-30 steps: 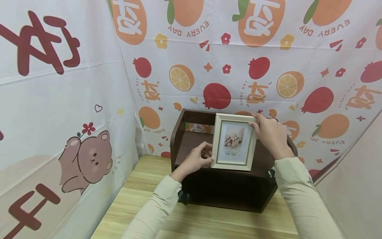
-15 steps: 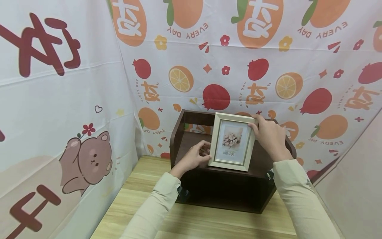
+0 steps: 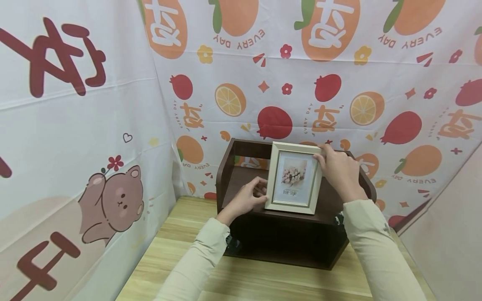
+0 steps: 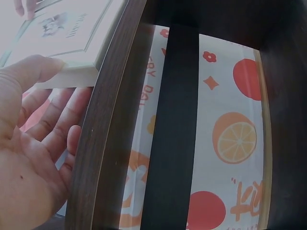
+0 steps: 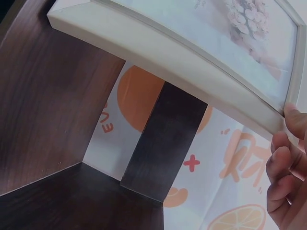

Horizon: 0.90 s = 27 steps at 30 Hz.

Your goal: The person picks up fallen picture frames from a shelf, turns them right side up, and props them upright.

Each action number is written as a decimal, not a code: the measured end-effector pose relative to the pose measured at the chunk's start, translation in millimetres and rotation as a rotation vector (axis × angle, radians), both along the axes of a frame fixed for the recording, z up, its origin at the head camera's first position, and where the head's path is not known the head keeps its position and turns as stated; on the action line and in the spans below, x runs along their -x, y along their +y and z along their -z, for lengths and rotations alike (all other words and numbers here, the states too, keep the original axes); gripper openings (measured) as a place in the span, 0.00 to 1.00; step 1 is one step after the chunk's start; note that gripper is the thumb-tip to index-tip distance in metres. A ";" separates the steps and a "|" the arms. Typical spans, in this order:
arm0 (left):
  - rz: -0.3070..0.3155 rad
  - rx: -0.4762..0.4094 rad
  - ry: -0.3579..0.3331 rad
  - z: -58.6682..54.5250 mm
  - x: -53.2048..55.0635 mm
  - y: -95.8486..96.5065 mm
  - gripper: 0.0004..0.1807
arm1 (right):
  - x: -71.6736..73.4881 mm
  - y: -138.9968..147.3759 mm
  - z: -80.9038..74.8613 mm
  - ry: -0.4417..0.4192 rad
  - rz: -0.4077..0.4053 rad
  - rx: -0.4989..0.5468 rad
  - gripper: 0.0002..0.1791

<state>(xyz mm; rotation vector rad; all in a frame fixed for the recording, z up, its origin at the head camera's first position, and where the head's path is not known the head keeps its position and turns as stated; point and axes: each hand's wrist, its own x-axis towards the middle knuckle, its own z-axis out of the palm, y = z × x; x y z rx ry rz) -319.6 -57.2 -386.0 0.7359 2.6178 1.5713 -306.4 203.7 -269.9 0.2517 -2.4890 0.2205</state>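
A cream picture frame [image 3: 293, 179] with a flower bouquet picture and the words "free style" stands at the front of a dark brown wooden shelf unit [image 3: 241, 179], leaning back a little. My left hand [image 3: 246, 198] pinches its lower left edge. In the left wrist view, the thumb of my left hand [image 4: 38, 139] lies on the front of the frame [image 4: 81, 74] and the fingers reach behind. At the upper right corner my right hand [image 3: 340, 171] holds the frame; the right wrist view shows that hand [image 5: 290, 167] with its thumb on the front and curled fingers behind.
Below the shelf's upper board is a dark compartment [image 3: 282, 238]. The unit stands on a light wood-grain table [image 3: 180, 251]. Behind it hangs a fruit-print cloth [image 3: 233, 62], and a bear-print cloth [image 3: 116, 200] covers the left side. A plain pale surface [image 3: 448, 234] rises at the right.
The picture frame has shifted very slightly left on the shelf, with both hands keeping their hold on it. The head view itself has drifted a little.
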 end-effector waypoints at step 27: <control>0.012 -0.105 -0.049 7.9 -1.3 -3.8 0.28 | -1.3 8.0 11.5 -0.033 -0.065 0.126 0.30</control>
